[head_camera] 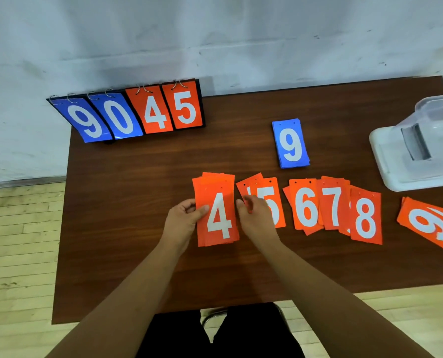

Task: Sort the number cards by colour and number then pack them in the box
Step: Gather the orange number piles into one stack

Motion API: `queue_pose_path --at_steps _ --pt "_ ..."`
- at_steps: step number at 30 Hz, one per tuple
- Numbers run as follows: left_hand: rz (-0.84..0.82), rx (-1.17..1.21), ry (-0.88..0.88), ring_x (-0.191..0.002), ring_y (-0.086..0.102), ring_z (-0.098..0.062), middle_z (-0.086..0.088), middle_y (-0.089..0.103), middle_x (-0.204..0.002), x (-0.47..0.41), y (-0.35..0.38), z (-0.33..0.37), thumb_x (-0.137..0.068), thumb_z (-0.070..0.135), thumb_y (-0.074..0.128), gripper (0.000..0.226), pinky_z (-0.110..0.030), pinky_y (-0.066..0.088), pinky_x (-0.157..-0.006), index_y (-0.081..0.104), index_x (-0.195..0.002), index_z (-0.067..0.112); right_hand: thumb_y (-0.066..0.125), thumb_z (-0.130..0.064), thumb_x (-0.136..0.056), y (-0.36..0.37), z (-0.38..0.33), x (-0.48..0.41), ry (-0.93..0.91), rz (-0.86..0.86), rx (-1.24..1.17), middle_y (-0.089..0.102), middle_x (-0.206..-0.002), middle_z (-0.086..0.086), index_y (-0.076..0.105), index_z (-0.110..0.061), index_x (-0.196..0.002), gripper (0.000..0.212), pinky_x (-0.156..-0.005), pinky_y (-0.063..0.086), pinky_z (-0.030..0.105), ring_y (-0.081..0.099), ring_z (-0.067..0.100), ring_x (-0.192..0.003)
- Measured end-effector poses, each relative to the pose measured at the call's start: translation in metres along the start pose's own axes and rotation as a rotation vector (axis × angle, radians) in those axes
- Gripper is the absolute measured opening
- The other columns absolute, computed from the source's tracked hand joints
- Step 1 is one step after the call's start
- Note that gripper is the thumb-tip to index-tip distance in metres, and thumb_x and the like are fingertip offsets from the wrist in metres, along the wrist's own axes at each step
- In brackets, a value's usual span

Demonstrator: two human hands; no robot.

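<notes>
A stack of orange cards topped by a 4 (pixel 216 215) is held at its left edge by my left hand (pixel 182 218). My right hand (pixel 255 215) rests at the stack's right edge, over the orange 5 pile (pixel 273 200), fingers curled. To the right lie orange piles showing 6 (pixel 305 208), 7 (pixel 334 205), 8 (pixel 366 218) and a tilted 9 (pixel 428 223). A blue stack topped by a 9 (pixel 290 144) lies further back. The clear plastic box (pixel 432 109) with its white lid (pixel 388 156) stands at the right edge.
A flip scoreboard (pixel 132 113) reading 9 0 4 5 stands at the table's back left against the wall. The brown table (pixel 127 202) has bare wood on its left half and along the near edge. A chair sits under the near edge.
</notes>
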State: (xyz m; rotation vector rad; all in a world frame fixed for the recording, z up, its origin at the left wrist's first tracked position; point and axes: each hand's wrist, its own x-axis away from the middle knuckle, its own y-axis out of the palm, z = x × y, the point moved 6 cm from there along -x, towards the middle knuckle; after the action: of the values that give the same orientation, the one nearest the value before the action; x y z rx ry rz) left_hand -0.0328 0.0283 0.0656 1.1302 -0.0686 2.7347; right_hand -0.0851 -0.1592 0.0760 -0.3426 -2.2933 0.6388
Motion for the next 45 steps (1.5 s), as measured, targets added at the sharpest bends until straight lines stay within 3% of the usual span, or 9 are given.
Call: queue_pose_path --at_steps 4,10,13,17,24,28,32,38,45 --pt "0.106 0.034 -0.033 -0.097 0.071 -0.02 -0.005 0.073 -0.109 -0.001 0.0 -0.007 -0.083 0.018 0.074 0.032 -0.042 0.057 -0.087 0.064 -0.113 0.017 0.046 -0.043 -0.099 -0.021 0.032 -0.013 -0.121 0.15 0.552 0.036 -0.149 0.01 0.047 -0.017 -0.137 0.046 -0.11 0.035 0.039 0.033 0.028 -0.139" --pt "0.204 0.071 -0.036 -0.097 0.071 -0.02 -0.005 0.072 -0.109 0.002 -0.006 -0.021 -0.084 0.018 0.073 0.031 -0.042 0.056 -0.087 0.063 -0.114 0.016 0.06 -0.044 -0.092 0.003 0.033 -0.013 -0.279 0.006 0.784 0.027 -0.152 0.012 0.044 -0.028 -0.137 0.05 -0.116 0.022 0.048 0.022 0.033 -0.143" --pt "0.247 0.079 -0.048 -0.097 0.07 -0.019 -0.004 0.072 -0.109 0.004 -0.013 -0.029 -0.085 0.019 0.072 0.033 -0.041 0.056 -0.087 0.062 -0.116 0.015 0.069 -0.044 -0.085 0.0 0.028 -0.022 -0.141 0.03 0.736 0.026 -0.151 0.014 0.037 -0.031 -0.139 0.065 -0.115 0.023 0.052 0.021 0.036 -0.142" --pt "0.318 0.074 -0.044 -0.094 0.071 -0.019 -0.004 0.072 -0.107 0.01 -0.023 -0.038 -0.086 0.019 0.071 0.028 -0.038 0.057 -0.083 0.061 -0.112 0.016 0.079 -0.037 -0.076 0.001 0.016 -0.034 -0.009 -0.027 0.737 0.032 -0.147 0.021 0.018 -0.018 -0.148 0.096 -0.111 0.028 0.051 0.03 0.039 -0.138" --pt "0.353 0.074 -0.056 -0.095 0.071 -0.019 -0.003 0.072 -0.109 0.014 -0.029 -0.044 -0.086 0.02 0.072 0.036 -0.04 0.057 -0.085 0.06 -0.12 0.014 0.074 -0.044 -0.078 -0.006 0.029 -0.038 0.051 -0.082 0.707 0.035 -0.145 0.016 0.035 -0.016 -0.142 0.08 -0.111 0.029 0.048 0.033 0.034 -0.136" --pt "0.412 -0.03 -0.05 -0.09 0.07 -0.017 -0.001 0.07 -0.103 0.015 -0.024 -0.036 -0.088 0.019 0.07 0.028 -0.036 0.057 -0.08 0.06 -0.114 0.015 0.062 -0.025 -0.093 -0.027 0.031 -0.034 0.088 -0.084 0.117 0.05 -0.139 0.01 0.042 -0.013 -0.138 0.05 -0.103 0.044 0.043 0.05 0.028 -0.127" --pt "0.399 -0.055 -0.007 -0.089 0.07 -0.018 -0.001 0.071 -0.1 0.013 -0.002 -0.027 -0.088 0.016 0.07 0.014 -0.037 0.057 -0.08 0.062 -0.099 0.019 0.066 -0.029 -0.091 -0.04 0.031 -0.029 0.231 -0.165 -0.358 0.055 -0.137 0.003 0.045 -0.017 -0.14 0.054 -0.101 0.047 0.046 0.055 0.026 -0.124" --pt "0.042 0.068 -0.014 -0.094 0.072 -0.026 -0.012 0.074 -0.105 0.001 0.084 -0.016 -0.084 0.01 0.072 0.022 -0.042 0.057 -0.083 0.066 -0.105 0.01 0.063 -0.041 -0.09 -0.048 0.031 -0.017 0.057 -0.126 -0.006 0.048 -0.139 0.006 0.044 -0.016 -0.138 0.058 -0.102 0.045 0.04 0.05 0.024 -0.126" --pt "0.12 0.062 -0.028 -0.096 0.07 -0.023 -0.011 0.072 -0.107 -0.009 0.117 -0.023 -0.084 0.006 0.071 0.019 -0.04 0.056 -0.087 0.067 -0.102 0.012 0.04 -0.046 -0.1 -0.108 0.077 -0.028 -0.116 0.136 0.429 0.028 -0.155 0.011 0.029 -0.012 -0.148 0.061 -0.114 0.029 0.039 0.027 0.028 -0.143"
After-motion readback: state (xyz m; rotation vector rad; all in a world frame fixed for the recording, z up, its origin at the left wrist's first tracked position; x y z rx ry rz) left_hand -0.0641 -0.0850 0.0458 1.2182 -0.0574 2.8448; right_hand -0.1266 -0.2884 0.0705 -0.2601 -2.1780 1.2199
